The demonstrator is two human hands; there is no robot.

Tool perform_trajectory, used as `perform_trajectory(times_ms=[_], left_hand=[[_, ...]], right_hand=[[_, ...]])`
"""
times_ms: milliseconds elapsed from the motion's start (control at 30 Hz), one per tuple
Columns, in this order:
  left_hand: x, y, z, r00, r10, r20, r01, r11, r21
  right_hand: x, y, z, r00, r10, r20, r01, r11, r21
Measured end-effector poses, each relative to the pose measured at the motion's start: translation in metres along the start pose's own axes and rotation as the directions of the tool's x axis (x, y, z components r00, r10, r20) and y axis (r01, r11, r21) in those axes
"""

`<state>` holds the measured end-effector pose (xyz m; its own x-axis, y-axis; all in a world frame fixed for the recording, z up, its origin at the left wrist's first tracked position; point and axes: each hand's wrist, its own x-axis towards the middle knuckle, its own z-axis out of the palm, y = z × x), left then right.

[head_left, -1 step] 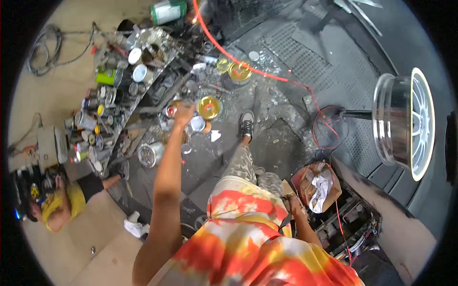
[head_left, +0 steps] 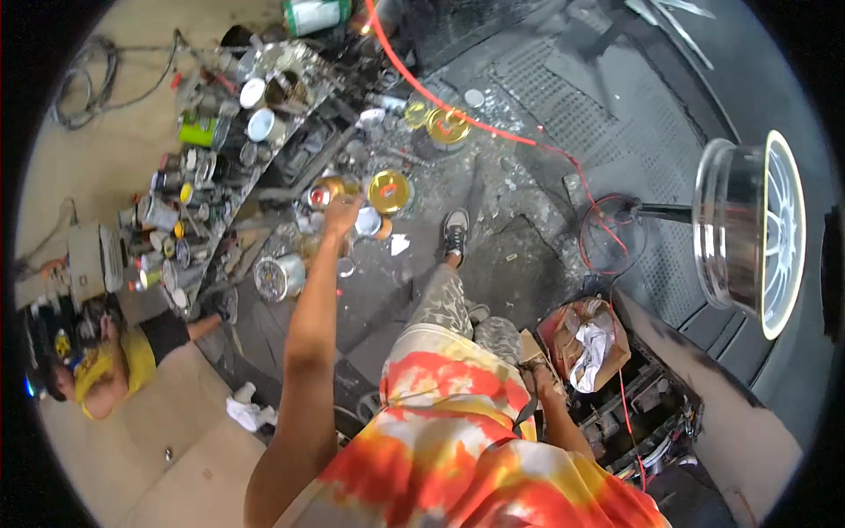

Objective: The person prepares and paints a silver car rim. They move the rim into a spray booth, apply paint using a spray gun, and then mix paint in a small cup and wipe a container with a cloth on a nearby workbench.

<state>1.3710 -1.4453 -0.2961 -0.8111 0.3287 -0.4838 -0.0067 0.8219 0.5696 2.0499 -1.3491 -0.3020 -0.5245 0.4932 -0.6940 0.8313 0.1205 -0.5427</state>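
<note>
My left hand [head_left: 342, 215] reaches out among tins and cups on the stained floor, its fingers curled together; what they hold, if anything, is too small to make out. Just beyond it stands a tin with a red middle [head_left: 320, 195]. A white cup [head_left: 367, 223] is close beside the hand on its right. Farther right is a round golden tin lid [head_left: 388, 191]. My right hand [head_left: 544, 380] is low beside my shirt, next to a tan cardboard-like piece [head_left: 532, 346]; its fingers are mostly hidden.
A low bench with paint cans [head_left: 260, 125] runs along the left. A red hose [head_left: 493, 134] crosses the floor. On the right, a wheel rim [head_left: 775, 233] is mounted on a stand. A brown bag [head_left: 563, 339] holds white cloth. Another person [head_left: 114, 374] is at far left.
My left hand has drawn back slightly toward me, showing more of the tin with the red middle. The whole view has shifted a little. My right hand stays where it was.
</note>
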Motion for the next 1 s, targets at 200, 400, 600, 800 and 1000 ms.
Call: perform_trajectory(times_ms=[200, 400, 600, 800, 1000], left_hand=[[-0.048, -0.146, 0.035, 0.986, -0.152, 0.075, 0.147, 0.987, 0.062], [0.004, -0.254, 0.103, 0.865, -0.465, 0.189, 0.414, 0.874, 0.254], [0.074, -0.342, 0.179, 0.894, -0.423, 0.148, 0.378, 0.889, 0.257], [0.126, -0.392, 0.24, 0.987, -0.069, -0.142, 0.063, 0.997, -0.046], [0.15, -0.384, 0.254, 0.944, 0.019, -0.331, -0.07, 0.987, -0.142]], right_hand=[[0.06, -0.03, 0.017, 0.992, -0.123, -0.018, 0.123, 0.992, 0.036], [0.251, -0.15, 0.055, 0.946, -0.314, 0.083, 0.325, 0.925, -0.199], [0.478, -0.287, 0.155, 0.712, -0.695, 0.105, 0.673, 0.632, -0.384], [0.584, -0.365, 0.204, 0.643, -0.751, 0.151, 0.722, 0.529, -0.446], [0.592, -0.387, 0.253, 0.654, -0.69, 0.309, 0.629, 0.271, -0.729]])
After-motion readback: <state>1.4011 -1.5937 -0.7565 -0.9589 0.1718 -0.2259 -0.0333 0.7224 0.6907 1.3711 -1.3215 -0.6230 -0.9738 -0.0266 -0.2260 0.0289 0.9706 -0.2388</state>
